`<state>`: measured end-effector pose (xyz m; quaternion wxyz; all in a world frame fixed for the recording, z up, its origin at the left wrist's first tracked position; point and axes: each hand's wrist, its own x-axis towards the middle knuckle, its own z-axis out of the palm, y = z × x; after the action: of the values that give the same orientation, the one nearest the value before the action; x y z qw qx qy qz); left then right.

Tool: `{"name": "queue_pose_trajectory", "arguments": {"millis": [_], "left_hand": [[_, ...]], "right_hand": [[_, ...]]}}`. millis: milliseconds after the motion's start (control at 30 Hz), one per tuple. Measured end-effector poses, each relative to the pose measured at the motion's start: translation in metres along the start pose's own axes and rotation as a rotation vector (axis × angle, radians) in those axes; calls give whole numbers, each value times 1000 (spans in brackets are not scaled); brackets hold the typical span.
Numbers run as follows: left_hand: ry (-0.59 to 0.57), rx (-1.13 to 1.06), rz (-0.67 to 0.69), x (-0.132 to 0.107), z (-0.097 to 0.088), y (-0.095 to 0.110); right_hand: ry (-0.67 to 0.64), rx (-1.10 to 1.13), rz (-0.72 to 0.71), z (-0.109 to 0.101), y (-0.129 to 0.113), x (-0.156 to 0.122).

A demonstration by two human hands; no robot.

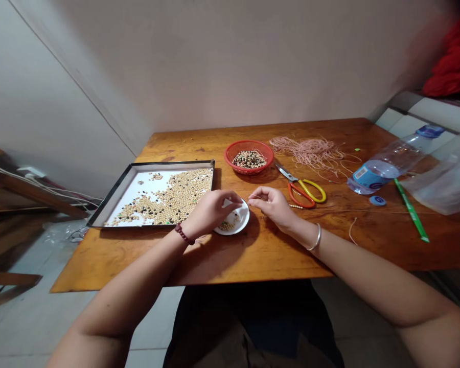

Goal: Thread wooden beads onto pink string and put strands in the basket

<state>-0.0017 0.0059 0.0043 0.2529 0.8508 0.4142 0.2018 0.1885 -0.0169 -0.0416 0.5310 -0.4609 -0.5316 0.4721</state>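
Pinching a fine thread [254, 196], the right hand [272, 204] hovers just right of the white saucer [246, 218] holding beads [228, 223]. The left hand [210, 212] curls above the saucer, its grip unclear. A black-rimmed tray [113, 194] lies left of the saucer.

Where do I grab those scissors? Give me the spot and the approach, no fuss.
Take the orange and yellow handle loops of the scissors from the near side, with your right hand. The loops lie flat and sit closest to that hand, while the closed blades point away, toward the red plastic basket.
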Motion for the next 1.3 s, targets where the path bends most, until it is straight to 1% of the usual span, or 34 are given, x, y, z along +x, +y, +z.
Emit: {"name": "queue_pose_trajectory", "arguments": {"millis": [67, 133, 200, 333, 433, 600, 867, 1067, 1300], "left_hand": [[14, -258, -40, 2, 3, 3], [-19, -437, -75, 3, 5, 4], [-49, -534, -96, 4, 8, 4], [-22, -628, -127, 4, 11, 2], [-4, -662, -134, 5, 12, 1], [-16, -677, -134, 5, 12, 2], [-35, -620, -121, 5, 10, 4], [-49, -613, -153, 5, 11, 4], [-52, -631, -151, 5, 11, 5]], "right_hand": [[-7, -35, -48, -1, 0, -1], [-16, -66, -73, -1, -2, -2], [-18, -87, -81, -1, -4, -3], [-3, -109, -87, -1, -7, -5], [-1, -113, -90, 0, -8, -5], [-2, -109, -83, 0, -8, -5], [-27, -124, -108, 0, -7, -6], [-4, -129, -114, 0, -8, -7], [11, -133, -115, 1, -8, -7]]}}
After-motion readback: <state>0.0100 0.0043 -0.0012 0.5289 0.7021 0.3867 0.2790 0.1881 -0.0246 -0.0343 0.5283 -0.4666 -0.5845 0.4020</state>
